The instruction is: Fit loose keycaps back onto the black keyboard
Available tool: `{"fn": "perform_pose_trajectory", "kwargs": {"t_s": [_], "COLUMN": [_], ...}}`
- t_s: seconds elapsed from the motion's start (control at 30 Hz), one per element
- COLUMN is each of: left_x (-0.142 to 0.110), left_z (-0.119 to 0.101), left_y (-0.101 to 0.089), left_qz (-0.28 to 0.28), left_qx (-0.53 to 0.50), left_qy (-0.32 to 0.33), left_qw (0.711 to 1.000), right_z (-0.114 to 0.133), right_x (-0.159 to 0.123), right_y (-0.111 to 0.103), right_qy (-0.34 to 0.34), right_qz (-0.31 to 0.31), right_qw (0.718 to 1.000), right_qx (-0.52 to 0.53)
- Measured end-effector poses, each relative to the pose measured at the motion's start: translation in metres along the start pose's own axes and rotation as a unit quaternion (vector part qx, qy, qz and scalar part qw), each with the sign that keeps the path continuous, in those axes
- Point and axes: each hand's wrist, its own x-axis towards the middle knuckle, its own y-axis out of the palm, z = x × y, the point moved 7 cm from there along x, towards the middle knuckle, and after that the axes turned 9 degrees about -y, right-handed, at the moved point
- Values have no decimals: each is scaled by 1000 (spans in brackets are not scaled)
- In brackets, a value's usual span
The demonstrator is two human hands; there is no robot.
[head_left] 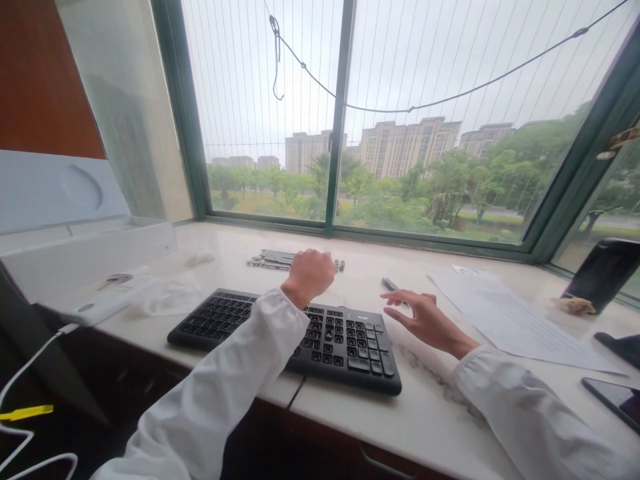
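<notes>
A black keyboard (280, 337) lies on the pale marble sill (430, 413). My left hand (309, 275) reaches over its far edge in a closed fist, knuckles up, right by a row of small dark loose keys (273, 260) lying behind the keyboard; whatever is in the fingers is hidden. My right hand (425, 319) hovers just right of the number pad with fingers stretched out and apart, holding nothing. A dark pen-like tool (390, 285) lies just beyond its fingertips.
White paper sheets (510, 320) lie at the right. A dark phone (615, 399) sits near the right edge, a black object (603, 273) behind it. At the left are a white box (75, 253), clear plastic wrap (170, 297) and a white cable (30, 363). Windows close the far side.
</notes>
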Motion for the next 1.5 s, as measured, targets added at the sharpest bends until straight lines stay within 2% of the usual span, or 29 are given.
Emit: {"fn": "perform_pose_trajectory", "kwargs": {"t_s": [0.1, 0.17, 0.27, 0.33, 0.43, 0.47, 0.57, 0.67, 0.73, 0.83, 1.03, 1.23, 1.37, 1.47, 1.5], "left_x": [7, 6, 5, 6, 5, 5, 4, 4, 3, 4, 4, 3, 1, 2, 2], "left_z": [15, 23, 30, 30, 27, 26, 26, 27, 27, 27, 26, 24, 23, 21, 20], "left_y": [31, 43, 47, 47, 49, 49, 48, 45, 43, 43, 44, 39, 36, 35, 35], "left_qz": [63, 82, 73, 70, 77, 76, 61, 48, 45, 48, 40, 34, 34, 31, 29], "left_qx": [-10, -22, -32, -39, -52, -56, -62, -62, -61, -64, -65, -71, -73, -72, -73], "left_qy": [-23, -26, -35, -36, -27, -25, -31, -35, -33, -33, -31, -21, -15, -8, -5], "left_qw": [998, 996, 996, 996, 995, 995, 996, 996, 997, 996, 997, 997, 997, 997, 997], "right_z": [-5, -5, -4, 1, 6, 4, -10, -26, -35, -44, -56, -55, -47, -37, -31], "right_x": [-1, -1, 3, 13, 44, 58, 106, 146, 163, 178, 186, 181, 171, 147, 136], "right_y": [2, 2, 5, 12, 25, 26, 31, 46, 59, 77, 94, 96, 80, 57, 48], "right_qy": [12, 22, 43, 32, -11, -11, 31, 86, 118, 129, 137, 155, 155, 143, 124], "right_qz": [-10, -19, -14, 32, 125, 129, 124, 106, 93, 87, 87, 75, 67, 68, 60], "right_qw": [999, 997, 995, 994, 987, 985, 980, 981, 983, 983, 984, 983, 985, 987, 990], "right_qx": [-46, -69, -92, -96, -100, -114, -153, -134, -105, -97, -74, -59, -43, -13, 29]}}
